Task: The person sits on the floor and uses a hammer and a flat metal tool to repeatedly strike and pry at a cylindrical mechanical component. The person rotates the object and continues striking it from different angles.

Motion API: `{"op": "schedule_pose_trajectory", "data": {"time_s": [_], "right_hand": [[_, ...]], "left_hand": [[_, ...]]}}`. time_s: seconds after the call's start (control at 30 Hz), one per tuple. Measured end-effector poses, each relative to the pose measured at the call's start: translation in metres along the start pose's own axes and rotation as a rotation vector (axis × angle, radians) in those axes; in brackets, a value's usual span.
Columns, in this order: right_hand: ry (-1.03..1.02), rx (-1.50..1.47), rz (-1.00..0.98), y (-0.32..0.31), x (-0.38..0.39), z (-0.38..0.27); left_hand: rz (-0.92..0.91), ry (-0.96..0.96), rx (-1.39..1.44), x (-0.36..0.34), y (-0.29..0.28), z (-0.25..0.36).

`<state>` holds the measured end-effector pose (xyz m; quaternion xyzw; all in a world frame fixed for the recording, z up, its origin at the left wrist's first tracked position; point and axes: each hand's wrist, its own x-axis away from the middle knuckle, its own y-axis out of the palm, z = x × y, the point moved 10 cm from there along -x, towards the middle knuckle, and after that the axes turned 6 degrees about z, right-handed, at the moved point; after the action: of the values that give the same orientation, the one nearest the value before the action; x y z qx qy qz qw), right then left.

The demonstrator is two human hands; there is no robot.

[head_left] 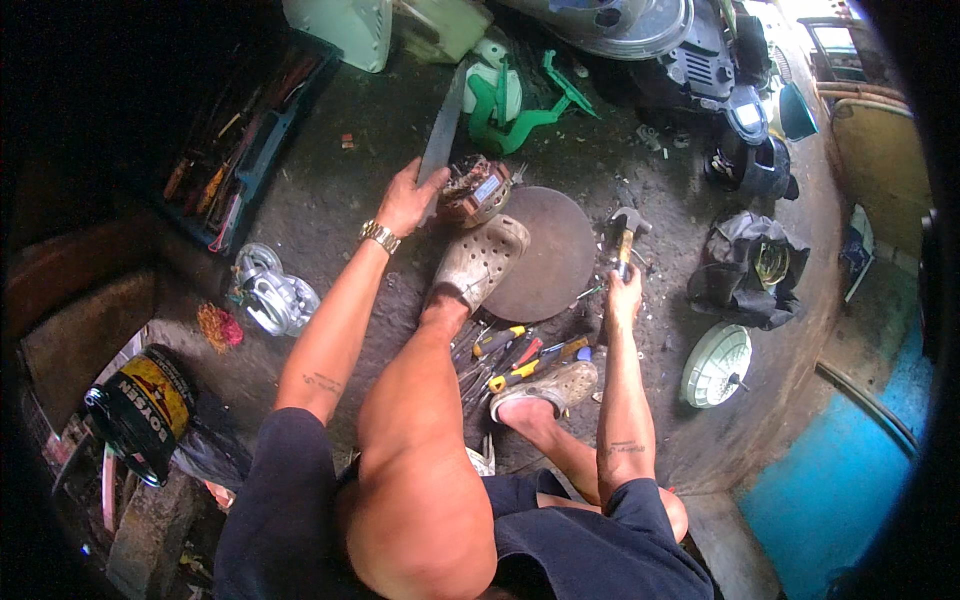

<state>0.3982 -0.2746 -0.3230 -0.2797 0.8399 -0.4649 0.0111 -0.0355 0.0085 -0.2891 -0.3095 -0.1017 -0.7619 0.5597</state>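
My left hand is closed around a long flat grey metal blade that points away from me. Right beside the blade sits an electric motor core with copper windings; whether the two touch I cannot tell. My left clog rests up against the near side of the core. In my right hand is a claw hammer, gripped by its handle, its head raised to the right of a round metal plate. The plate lies partly under the clog.
Screwdrivers and other hand tools lie between my feet. A tool tray stands at left, with a black bucket nearer. Green plastic parts lie ahead. At right are a black bag and a pale round fan part.
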Motion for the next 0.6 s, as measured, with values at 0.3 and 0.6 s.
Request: {"op": "schedule_pose_trajectory", "data": {"time_s": [0.3,0.6], "right_hand": [[-0.297,-0.068,-0.522,-0.021,0.126,-0.25],[-0.787,-0.062,-0.407,-0.031,0.121,-0.405]], "left_hand": [[0.051,0.202,-0.024,-0.014,0.024,0.036],[0.132,0.201,0.022,-0.025,0.037,0.029]]}}
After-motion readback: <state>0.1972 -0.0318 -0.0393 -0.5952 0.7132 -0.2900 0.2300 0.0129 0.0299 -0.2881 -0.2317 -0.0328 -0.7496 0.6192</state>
